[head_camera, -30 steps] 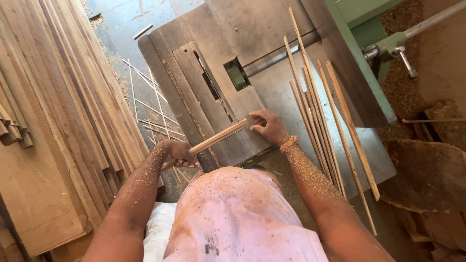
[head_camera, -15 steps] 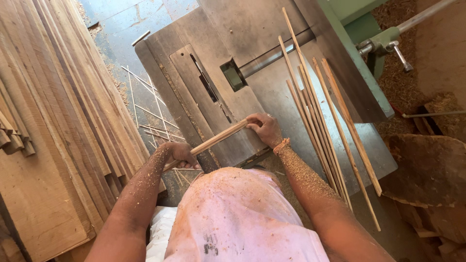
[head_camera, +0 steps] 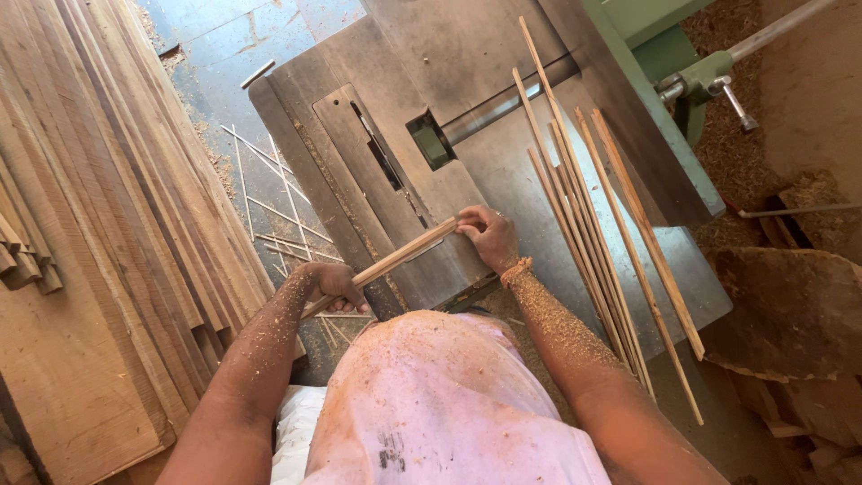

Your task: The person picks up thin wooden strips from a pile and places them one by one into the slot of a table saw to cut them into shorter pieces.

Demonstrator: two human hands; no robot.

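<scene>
Head view: a wood strip (head_camera: 382, 267) is gripped by both closed hands, left hand (head_camera: 330, 284) and right hand (head_camera: 488, 235), above the saw desk (head_camera: 467, 54). Fingers could be cut, being near the blade slot (head_camera: 382, 157).

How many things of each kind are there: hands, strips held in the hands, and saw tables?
Hands: 2, left hand and right hand
Held strip: 1
Saw table: 1
Total: 4
</scene>
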